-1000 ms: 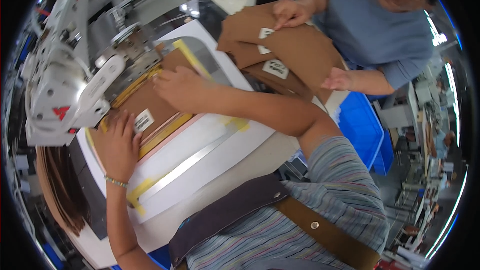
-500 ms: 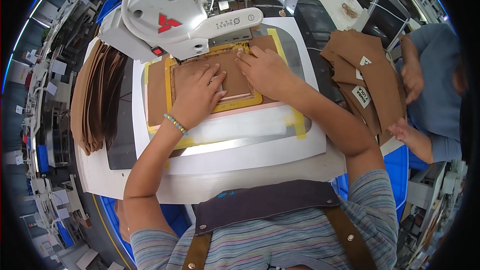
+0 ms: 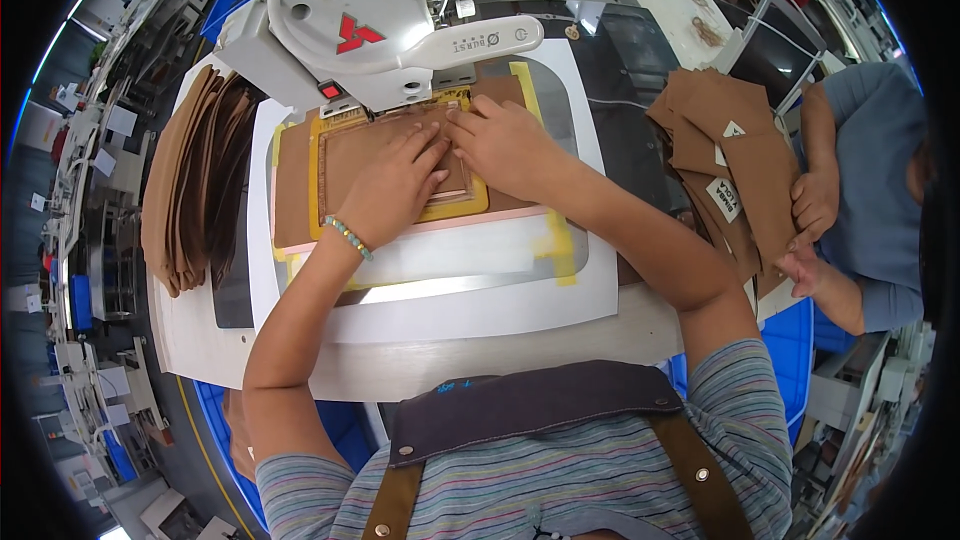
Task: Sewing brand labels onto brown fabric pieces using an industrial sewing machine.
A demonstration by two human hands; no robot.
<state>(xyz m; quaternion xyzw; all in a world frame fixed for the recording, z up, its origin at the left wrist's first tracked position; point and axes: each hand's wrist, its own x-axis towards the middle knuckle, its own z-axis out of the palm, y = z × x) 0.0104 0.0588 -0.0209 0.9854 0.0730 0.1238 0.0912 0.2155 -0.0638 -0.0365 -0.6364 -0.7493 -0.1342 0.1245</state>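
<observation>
Left grip [image 3: 393, 180] and right grip [image 3: 507, 147] lay flat, fingers unclosed | flat brown cloth-like panel [image 3: 358, 155] showed beneath both, inside yellow rectangular frame [image 3: 460, 207] | white machine head [image 3: 350, 0] stood just beyond | uneven finger pressure could have puckered panel

Bright, fairly even light — glare whitens the silver strip [image 3: 430, 290] — and lines bow (quite strongly) toward the blackened rim.

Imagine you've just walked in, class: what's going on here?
A person's left hand and right hand lie close together over a brown piece within a yellow frame, just before a white machine. Brown sheets are stacked at left. At right, a co-worker's hands are at a pile of brown pieces.
</observation>
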